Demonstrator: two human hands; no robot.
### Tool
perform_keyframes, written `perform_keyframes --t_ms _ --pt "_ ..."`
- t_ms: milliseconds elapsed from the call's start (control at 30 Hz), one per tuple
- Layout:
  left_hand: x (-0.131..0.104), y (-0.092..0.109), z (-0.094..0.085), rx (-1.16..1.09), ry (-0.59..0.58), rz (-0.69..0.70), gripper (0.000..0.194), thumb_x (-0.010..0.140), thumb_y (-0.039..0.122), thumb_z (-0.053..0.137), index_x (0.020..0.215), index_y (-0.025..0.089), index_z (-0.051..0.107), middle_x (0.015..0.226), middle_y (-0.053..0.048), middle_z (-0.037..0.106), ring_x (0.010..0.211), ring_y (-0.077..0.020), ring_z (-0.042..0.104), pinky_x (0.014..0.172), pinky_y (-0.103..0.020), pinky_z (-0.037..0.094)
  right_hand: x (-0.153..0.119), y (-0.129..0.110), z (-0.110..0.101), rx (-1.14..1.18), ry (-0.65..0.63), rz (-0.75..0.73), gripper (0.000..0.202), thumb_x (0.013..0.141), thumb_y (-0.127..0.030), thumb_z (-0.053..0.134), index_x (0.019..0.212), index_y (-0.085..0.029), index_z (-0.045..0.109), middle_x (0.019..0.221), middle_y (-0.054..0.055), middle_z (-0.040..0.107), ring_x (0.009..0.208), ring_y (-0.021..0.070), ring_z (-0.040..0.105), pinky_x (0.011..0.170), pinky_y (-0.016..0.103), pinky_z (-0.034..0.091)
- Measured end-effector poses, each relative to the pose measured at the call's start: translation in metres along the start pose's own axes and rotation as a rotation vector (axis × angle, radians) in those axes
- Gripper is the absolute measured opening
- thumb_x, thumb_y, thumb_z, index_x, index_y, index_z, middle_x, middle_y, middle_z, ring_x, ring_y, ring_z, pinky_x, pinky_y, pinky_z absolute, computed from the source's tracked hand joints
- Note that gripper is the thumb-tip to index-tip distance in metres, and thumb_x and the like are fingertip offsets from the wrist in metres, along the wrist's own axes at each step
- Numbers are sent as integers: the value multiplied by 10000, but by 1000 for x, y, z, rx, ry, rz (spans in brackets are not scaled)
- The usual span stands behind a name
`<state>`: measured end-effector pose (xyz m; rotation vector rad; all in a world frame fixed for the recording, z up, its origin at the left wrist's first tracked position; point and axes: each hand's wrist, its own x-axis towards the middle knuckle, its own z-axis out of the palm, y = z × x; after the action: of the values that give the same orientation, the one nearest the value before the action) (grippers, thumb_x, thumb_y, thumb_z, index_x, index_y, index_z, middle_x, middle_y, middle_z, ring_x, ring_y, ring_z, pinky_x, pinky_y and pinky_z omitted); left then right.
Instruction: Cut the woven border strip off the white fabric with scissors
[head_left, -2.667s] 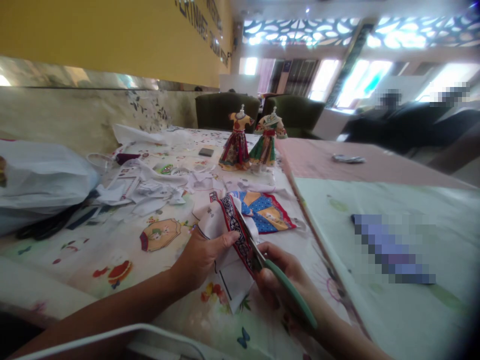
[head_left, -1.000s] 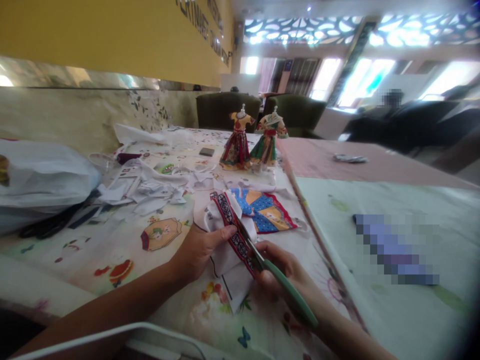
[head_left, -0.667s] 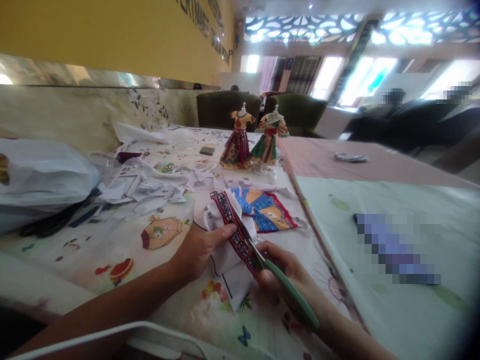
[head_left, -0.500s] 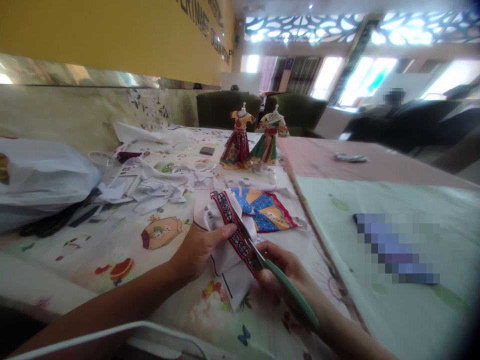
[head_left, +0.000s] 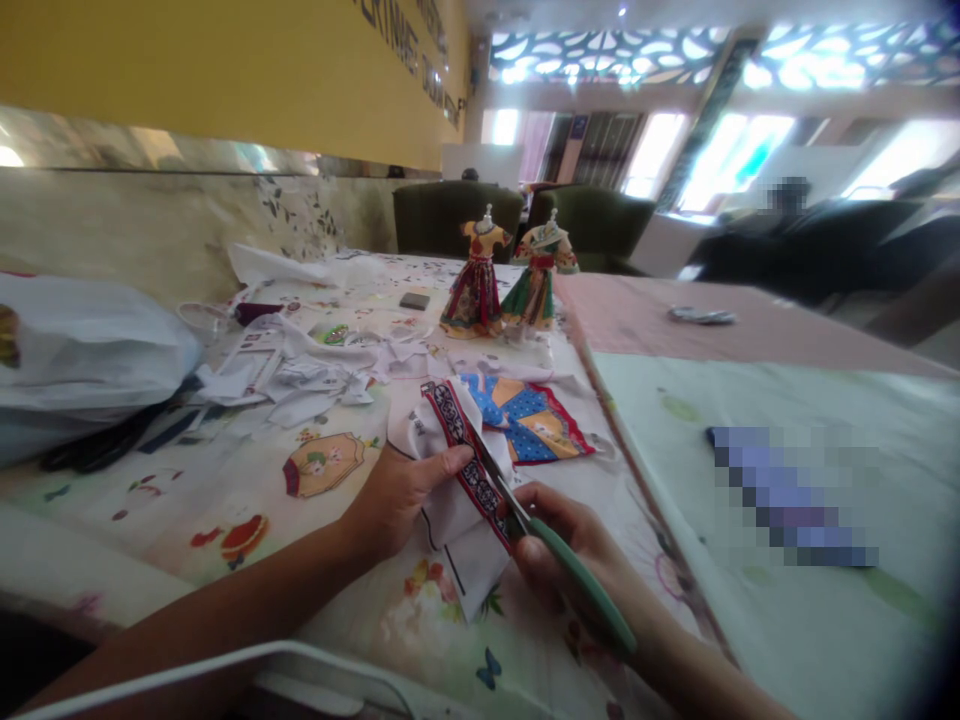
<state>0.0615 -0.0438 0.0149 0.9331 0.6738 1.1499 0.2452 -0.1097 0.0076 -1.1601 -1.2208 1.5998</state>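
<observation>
Both hands work just before the blue cutout [head_left: 529,420]: left hand [head_left: 397,495] pinches the printed sheet [head_left: 450,470], right hand [head_left: 566,555] grips green scissors [head_left: 555,560]. Short snips hugging the red border should cut cleanest.
</observation>
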Motion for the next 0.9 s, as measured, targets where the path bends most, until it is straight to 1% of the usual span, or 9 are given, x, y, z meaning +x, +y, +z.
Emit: perform_keyframes --t_ms 100,233,367,533,700,900 --pt "0 1 1 0 0 0 471 778 214 840 1238 210 740 1073 -74 812 980 -260 751 999 -410 543 2 2 -3 -12 4 -35 666 645 -734 835 930 -170 622 578 -77 496 447 63 397 411 177 299" --pt "0 1 2 34 -8 41 482 767 206 843 1237 219 739 1050 -59 814 999 -257 745 986 -385 548 5 4 -6 -20 1 -76 687 625 -731 849 937 -154 646 636 -54 517 506 76 413 448 188 313" --pt "0 -1 0 80 -28 50 474 782 232 837 1245 218 736 1077 -72 809 1039 -276 736 991 -395 546 4 8 -6 -3 -7 -63 671 648 -729 836 963 -174 630 640 -59 515 494 79 415 441 190 337" --pt "0 -4 -2 92 -32 32 481 792 259 836 1257 208 730 1117 -88 798 1089 -301 720 1021 -428 529 3 9 -4 21 -7 -35 666 656 -731 830 966 -184 610 610 -73 491 464 73 398 428 185 330" --pt "0 -4 -1 101 -19 37 509 779 262 848 1271 217 725 1082 -79 805 1039 -288 732 1004 -417 536 2 5 -2 9 -12 -29 661 668 -738 818 961 -183 611 603 -77 483 462 68 382 426 181 318" --pt "-1 -2 1 101 -16 44 524 779 254 843 1287 224 717 1098 -76 802 1034 -276 727 980 -391 541 2 5 -1 11 7 -25 639 661 -721 832 944 -194 608 602 -80 479 444 65 375 408 181 312"
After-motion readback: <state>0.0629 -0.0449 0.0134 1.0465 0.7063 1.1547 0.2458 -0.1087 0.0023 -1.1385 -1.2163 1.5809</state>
